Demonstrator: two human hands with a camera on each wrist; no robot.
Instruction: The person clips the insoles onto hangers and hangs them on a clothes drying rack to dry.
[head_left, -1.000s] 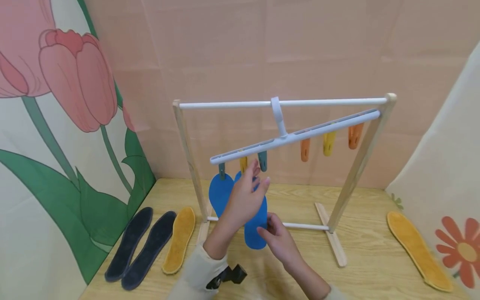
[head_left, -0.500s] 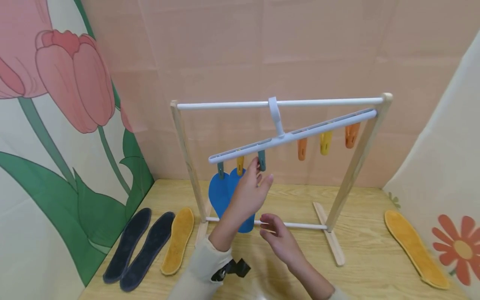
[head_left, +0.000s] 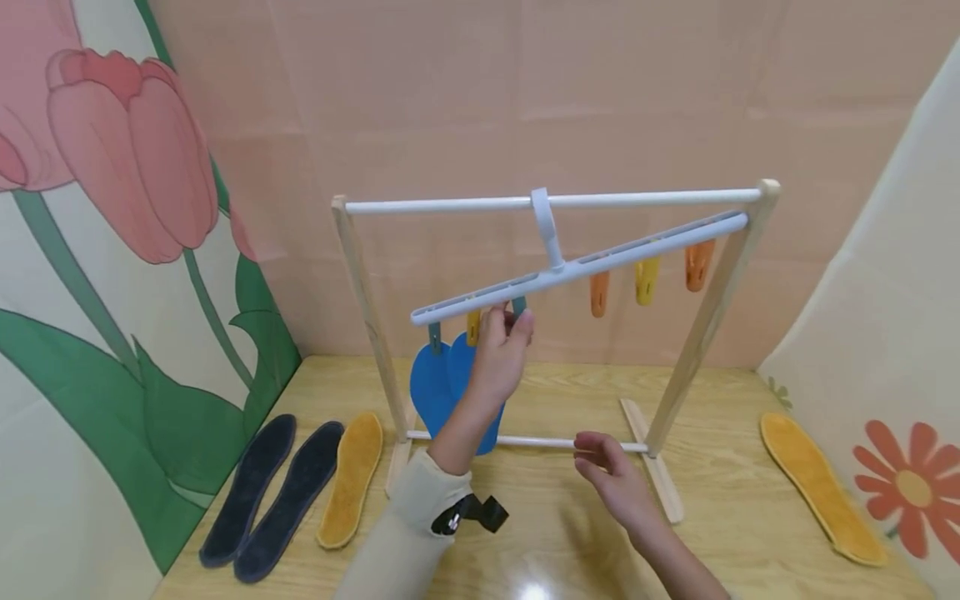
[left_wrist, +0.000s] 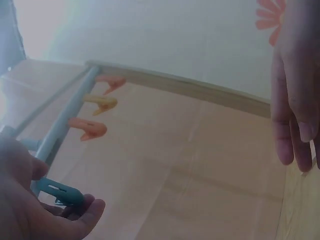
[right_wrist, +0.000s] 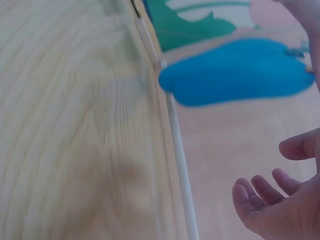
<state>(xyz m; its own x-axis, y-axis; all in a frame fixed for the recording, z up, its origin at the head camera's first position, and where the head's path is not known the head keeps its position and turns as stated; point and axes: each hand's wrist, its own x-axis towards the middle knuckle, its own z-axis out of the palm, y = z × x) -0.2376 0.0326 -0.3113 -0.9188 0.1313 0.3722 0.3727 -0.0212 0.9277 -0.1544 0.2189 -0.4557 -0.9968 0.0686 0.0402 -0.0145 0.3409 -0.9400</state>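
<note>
My left hand [head_left: 501, 358] is up at the sloping clip hanger [head_left: 480, 302], its thumb and fingers around a teal clip [left_wrist: 60, 191]. Two blue insoles hang overlapping to its left. One blue insole [head_left: 429, 387] is held by another teal clip [head_left: 435, 338], the other insole [head_left: 462, 357] by a yellow clip [head_left: 473, 327]. My left forearm hides part of them in the head view. Low on the right, my right hand [head_left: 617, 485] hovers with loosely bent fingers and holds nothing.
A wooden rack with a white top rod [head_left: 645, 198] carries the hanger. Orange [head_left: 598, 296] and yellow clips [head_left: 647, 282] dangle on its right half. Dark insoles [head_left: 247, 492] and a yellow insole [head_left: 351, 479] lie left; another yellow insole [head_left: 821, 487] lies right.
My right hand has let go of the right blue insole and moved right, away from it. My left hand has risen slightly and closed around the teal clip.
</note>
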